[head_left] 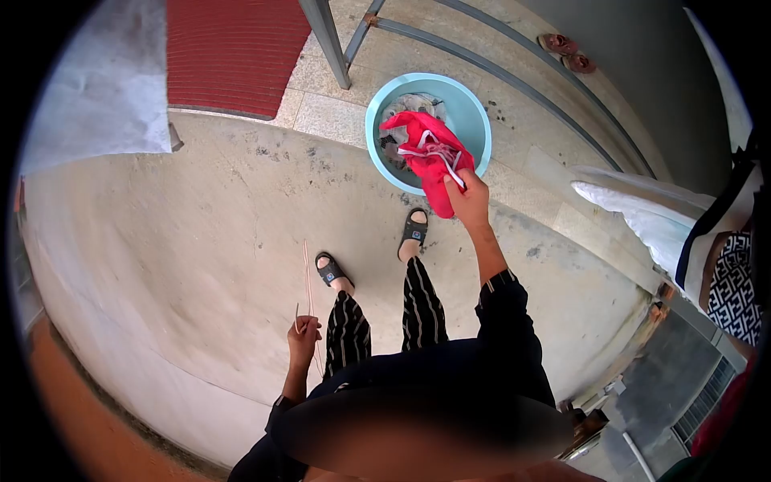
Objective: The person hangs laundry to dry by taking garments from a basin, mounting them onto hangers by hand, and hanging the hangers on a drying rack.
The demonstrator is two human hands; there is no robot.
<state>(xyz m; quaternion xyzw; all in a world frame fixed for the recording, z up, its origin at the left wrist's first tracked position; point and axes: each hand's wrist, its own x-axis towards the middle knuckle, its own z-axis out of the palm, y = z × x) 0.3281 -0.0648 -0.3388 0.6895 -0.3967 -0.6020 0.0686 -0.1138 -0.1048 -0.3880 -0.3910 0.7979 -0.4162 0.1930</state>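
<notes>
My right hand (471, 198) is closed on a bright red garment (430, 138) with white trim. The garment hangs partly over the near rim of a light blue basin (479, 120), and its upper part lies above the grey and dark clothes (392, 150) inside. Lower left, beside my leg, my left hand (304, 334) is closed around a thin, pale pink clothes hanger (307, 277). A hook-like end sticks up from the fingers, and the long narrow part runs past the hand.
Grey metal railing (482, 44) curves behind the basin, with a pair of shoes (567, 53) beyond it. A red mat (233, 56) lies at upper left, near a hanging pale cloth (96, 88). White cloth (638, 213) and patterned fabric (735, 281) hang at right. My sandalled feet stand on concrete.
</notes>
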